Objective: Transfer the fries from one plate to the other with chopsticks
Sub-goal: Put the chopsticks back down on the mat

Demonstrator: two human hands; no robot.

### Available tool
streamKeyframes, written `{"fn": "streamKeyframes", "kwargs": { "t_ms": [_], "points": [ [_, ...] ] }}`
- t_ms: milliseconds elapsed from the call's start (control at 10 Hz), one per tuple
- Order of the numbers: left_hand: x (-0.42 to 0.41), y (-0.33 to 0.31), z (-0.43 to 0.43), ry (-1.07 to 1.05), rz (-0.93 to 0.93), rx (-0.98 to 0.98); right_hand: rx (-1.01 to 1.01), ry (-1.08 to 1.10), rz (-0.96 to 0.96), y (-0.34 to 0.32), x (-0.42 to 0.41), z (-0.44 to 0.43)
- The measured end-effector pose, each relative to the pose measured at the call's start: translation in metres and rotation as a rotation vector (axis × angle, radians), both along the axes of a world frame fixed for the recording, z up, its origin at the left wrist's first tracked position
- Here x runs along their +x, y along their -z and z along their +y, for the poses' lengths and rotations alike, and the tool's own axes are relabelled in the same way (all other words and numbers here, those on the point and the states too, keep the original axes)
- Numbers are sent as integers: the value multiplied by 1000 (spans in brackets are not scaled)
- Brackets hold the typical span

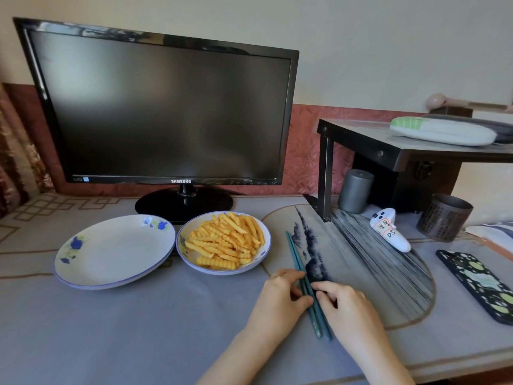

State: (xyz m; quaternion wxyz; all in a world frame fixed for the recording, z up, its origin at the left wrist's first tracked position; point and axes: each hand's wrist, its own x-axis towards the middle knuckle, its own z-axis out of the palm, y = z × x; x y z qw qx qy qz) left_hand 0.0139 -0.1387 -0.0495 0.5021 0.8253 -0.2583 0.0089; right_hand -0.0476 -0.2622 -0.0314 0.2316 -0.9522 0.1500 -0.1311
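Head view: left grip (280, 294) and right grip (344, 309) are both pinching slim teal chopsticks (295, 254) lying on the grey surface (138, 315), lower centre. Yellow crinkle-cut fries (224, 240) are sitting in a white floral plate (191, 258), mid-frame. Likely risk: uneven tips dropping fries while crossing.

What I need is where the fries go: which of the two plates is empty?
The left plate: it is bare but for painted blue flowers, while the right plate beside it is heaped with fries.

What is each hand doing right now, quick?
Left hand: fingers curled, pinching the chopsticks.
Right hand: fingertips pinching the same chopsticks.
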Motion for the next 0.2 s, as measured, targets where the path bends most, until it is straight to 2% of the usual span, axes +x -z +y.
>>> {"fn": "streamKeyframes", "kwargs": {
  "t_ms": [200],
  "points": [
    [-2,-7,4,-8,61,10,47,-2,5,-1,3,-4]
  ]
}}
